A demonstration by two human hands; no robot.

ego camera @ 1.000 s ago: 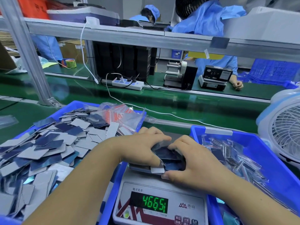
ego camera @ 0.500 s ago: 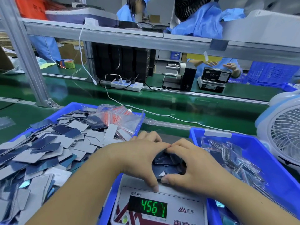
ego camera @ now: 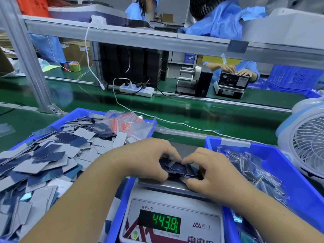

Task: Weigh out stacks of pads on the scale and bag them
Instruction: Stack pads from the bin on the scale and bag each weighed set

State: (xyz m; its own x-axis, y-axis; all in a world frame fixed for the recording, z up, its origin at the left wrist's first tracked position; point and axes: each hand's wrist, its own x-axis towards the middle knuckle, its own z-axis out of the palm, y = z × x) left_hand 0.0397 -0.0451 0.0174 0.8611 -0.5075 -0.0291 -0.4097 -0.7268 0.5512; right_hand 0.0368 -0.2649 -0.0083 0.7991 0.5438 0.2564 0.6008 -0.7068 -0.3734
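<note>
A small pile of dark blue pads [ego camera: 178, 170] lies on the steel pan of the scale [ego camera: 172, 188], whose green display [ego camera: 165, 223] shows digits. My left hand [ego camera: 149, 160] and my right hand [ego camera: 208, 171] close in on the pile from both sides, fingers curled round its edges, fingertips almost meeting on top. The blue bin [ego camera: 121, 193] at left holds a heap of loose grey and blue pads [ego camera: 43, 158], with a bundle of small red-striped zip bags [ego camera: 126, 125] at its back. At right, another blue bin [ego camera: 303, 183] holds filled bags [ego camera: 254, 171].
A white and blue fan [ego camera: 306, 142] stands at the far right. A white cable [ego camera: 175, 122] crosses the green belt behind the bins. An aluminium frame post [ego camera: 26, 55] rises at left. Other workers in blue coats sit across the belt with a label dispenser [ego camera: 194, 81].
Both hands have drawn the pads into a tighter pile and lifted slightly, fingertips now meeting on top. The scale reading has dropped.
</note>
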